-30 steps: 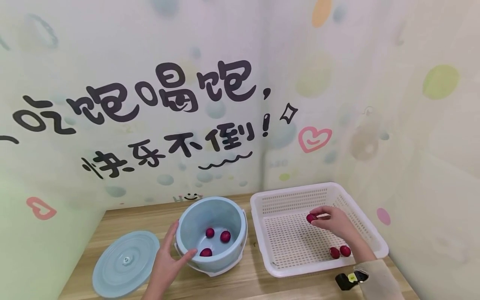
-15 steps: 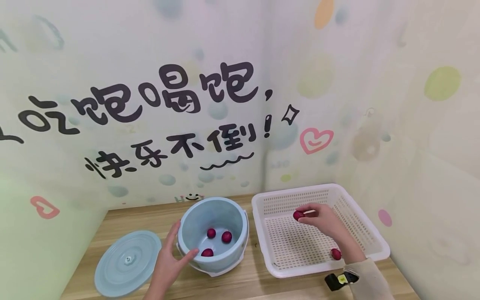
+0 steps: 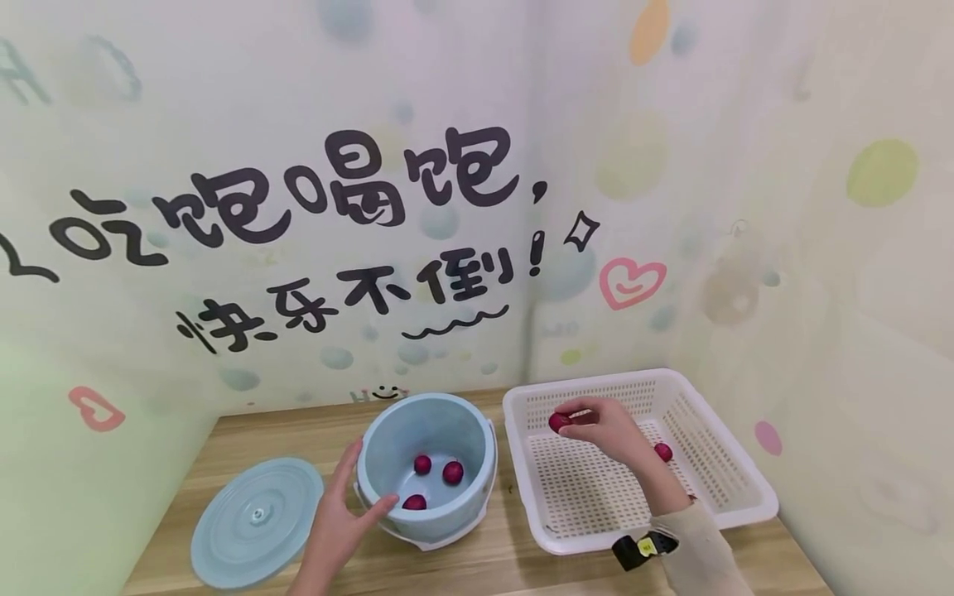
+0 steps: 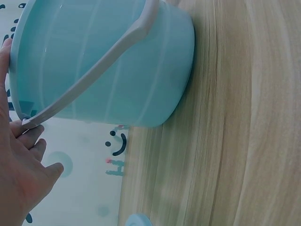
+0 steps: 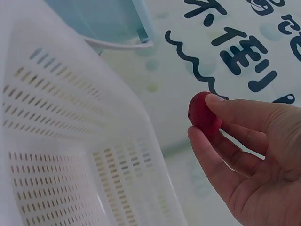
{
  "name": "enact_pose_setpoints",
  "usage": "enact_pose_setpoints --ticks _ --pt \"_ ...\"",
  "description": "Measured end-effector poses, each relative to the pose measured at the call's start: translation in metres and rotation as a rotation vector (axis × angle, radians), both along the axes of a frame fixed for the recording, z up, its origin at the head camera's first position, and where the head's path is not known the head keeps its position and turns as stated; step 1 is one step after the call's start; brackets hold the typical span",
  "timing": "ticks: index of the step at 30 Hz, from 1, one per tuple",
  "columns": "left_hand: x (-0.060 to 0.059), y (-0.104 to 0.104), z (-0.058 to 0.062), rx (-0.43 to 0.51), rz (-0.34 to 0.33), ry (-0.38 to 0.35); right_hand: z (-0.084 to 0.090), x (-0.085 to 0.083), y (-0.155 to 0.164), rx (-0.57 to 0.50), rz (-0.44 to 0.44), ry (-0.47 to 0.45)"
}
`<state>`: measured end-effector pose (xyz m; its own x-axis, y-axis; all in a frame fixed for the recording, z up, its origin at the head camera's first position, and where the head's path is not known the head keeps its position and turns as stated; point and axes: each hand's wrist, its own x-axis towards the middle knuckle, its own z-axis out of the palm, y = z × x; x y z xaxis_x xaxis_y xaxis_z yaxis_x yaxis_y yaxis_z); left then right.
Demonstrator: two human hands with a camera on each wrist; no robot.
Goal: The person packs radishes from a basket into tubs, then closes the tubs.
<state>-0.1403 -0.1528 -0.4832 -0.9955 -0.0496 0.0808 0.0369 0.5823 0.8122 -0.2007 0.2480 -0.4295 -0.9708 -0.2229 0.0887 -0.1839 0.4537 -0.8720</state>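
Note:
My right hand (image 3: pixel 596 426) pinches a small dark-red fruit (image 3: pixel 558 422) (image 5: pixel 203 113) between thumb and fingers, above the left part of the white perforated basket (image 3: pixel 715 513) (image 5: pixel 61 141). Another red fruit (image 3: pixel 663 452) lies on the basket floor behind my wrist. My left hand (image 3: pixel 339 517) (image 4: pixel 23 160) rests open against the near left side of the light-blue bucket (image 3: pixel 426 517) (image 4: pixel 113 66), thumb up along its wall. Three red fruits (image 3: pixel 452 472) lie inside on the bucket's bottom. The bucket's grey handle (image 4: pixel 94 70) hangs down over its side.
The bucket's round blue lid (image 3: pixel 257 521) lies flat on the wooden table (image 3: pixel 492 563) to the left of my left hand. Walls with printed letters close the table in at the back and right. A black band (image 3: pixel 641 548) sits on my right wrist.
My right hand has carried the pinched fruit leftward across the basket toward the bucket. One fruit now shows deeper in the basket. The left hand stays on the bucket.

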Motion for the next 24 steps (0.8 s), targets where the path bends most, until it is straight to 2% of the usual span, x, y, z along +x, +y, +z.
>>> enact_pose_setpoints --ticks 10,24 --pt "0.000 0.000 -0.002 0.008 -0.008 0.037 0.005 -0.003 -0.026 -0.002 0.035 -0.005" --pt "-0.001 0.000 -0.002 0.017 -0.006 0.033 0.012 -0.001 -0.065 -0.062 0.150 0.005"
